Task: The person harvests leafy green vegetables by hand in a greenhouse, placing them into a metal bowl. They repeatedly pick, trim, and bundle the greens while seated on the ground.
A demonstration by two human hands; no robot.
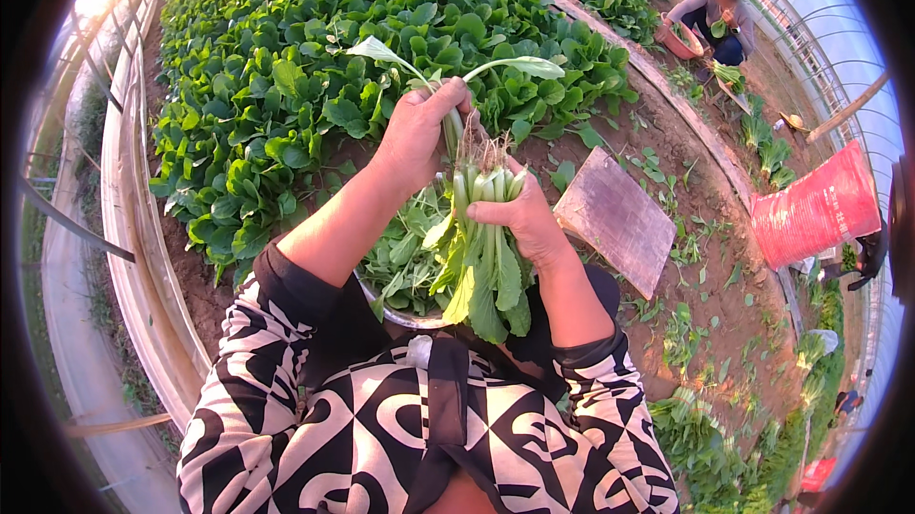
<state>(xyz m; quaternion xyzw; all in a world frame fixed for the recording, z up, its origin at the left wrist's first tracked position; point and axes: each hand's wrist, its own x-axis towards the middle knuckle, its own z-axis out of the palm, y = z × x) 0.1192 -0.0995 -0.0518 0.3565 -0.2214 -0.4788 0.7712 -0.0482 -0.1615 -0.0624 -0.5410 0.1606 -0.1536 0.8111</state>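
Note:
My right hand (520,210) grips a bunch of leafy greens (493,264), roots up and leaves hanging down, the thumb pressed across the pale stems. Just above and to the left, my left hand (427,120) pinches stalks of greens between thumb and fingers. Two leaves (382,50) on long stems spread out above that hand, one to each side. Thin roots (477,142) show between the two hands. Below them, partly hidden by the bunch and my arm, a metal basin (414,321) holds loose leaves and trimmings (407,249).
Dense leafy greens (286,85) grow ahead. A worn board (618,217) lies tilted at my right, near a red sack (815,206). Piled greens (693,435) lie at lower right. Another person (722,17) squats beside a pink basin (683,43). Plastic sheeting (143,228) borders the left.

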